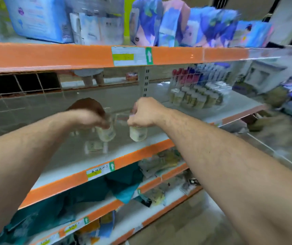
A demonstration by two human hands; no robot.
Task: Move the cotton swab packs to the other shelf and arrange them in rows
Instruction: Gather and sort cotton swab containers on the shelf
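A shop aisle here, racks with orange front edges stacked one above another, and the whole view is smeared by motion. The top shelf (53, 55) carries a price label (129, 56) with a green arrow, and blue and pink soft packages (168, 23) are crowded along it. Below it, the white middle shelf (124, 152) runs away to the right, backed by a grey panel and a slotted upright post (146, 82). Far along that shelf, a block of cotton swab packs (194, 98) stands in tidy rows, with red- and blue-capped bottles (191, 75) just behind. Both bare arms are stretched out over the shelf's near stretch. The left hand (90, 117) has its fingers curled down round the top of one clear pack (106, 133), which hangs tilted above the white surface. The right hand (145, 112) pinches the lid end of a second pack (138, 133), held near upright beside the first, the two apart. A blurred pack (95, 146) seems to sit on the shelf under the left hand. The lower shelves hold teal bundles (124, 183) and mixed packets, and the pale floor (185, 225) shows at the bottom right.
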